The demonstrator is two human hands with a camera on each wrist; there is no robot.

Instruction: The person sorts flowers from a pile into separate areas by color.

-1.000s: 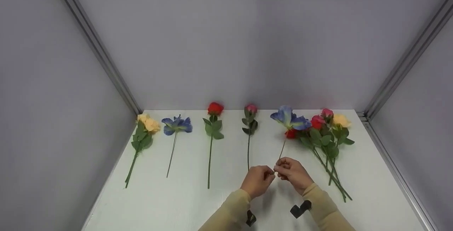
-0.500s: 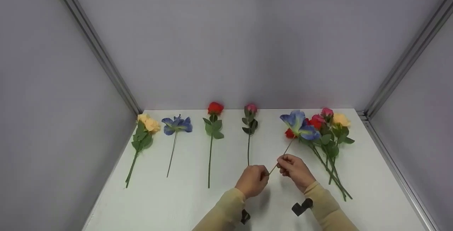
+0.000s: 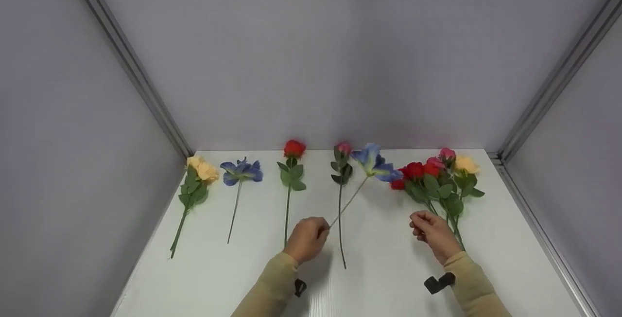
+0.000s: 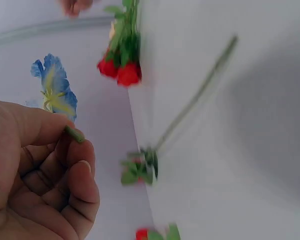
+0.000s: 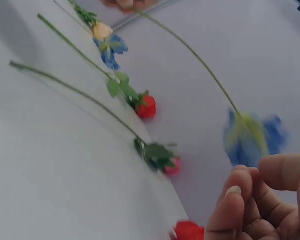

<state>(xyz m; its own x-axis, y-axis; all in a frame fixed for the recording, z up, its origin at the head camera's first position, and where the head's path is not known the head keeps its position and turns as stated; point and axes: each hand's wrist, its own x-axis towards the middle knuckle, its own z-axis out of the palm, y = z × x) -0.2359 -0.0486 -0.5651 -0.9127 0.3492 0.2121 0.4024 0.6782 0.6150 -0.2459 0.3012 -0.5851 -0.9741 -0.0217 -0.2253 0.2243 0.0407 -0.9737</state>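
Your left hand [image 3: 306, 239] now alone pinches stem end of blue flower [image 3: 373, 164], fingers [image 4: 82, 172] curled round it; bloom lifted over bench [image 3: 388, 278] middle, swung left from half a second ago. Your right hand [image 3: 434, 233] has let go, fingers loosely curled, empty, near bunch [image 3: 437, 181] by right edge. Handover looks done. Four single stems lie toward far-left corner.

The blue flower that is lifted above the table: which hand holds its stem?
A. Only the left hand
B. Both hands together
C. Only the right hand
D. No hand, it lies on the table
A. The left hand pinches the stem end of the blue flower, while the right hand is apart from it, holding nothing, near the bunch of flowers.
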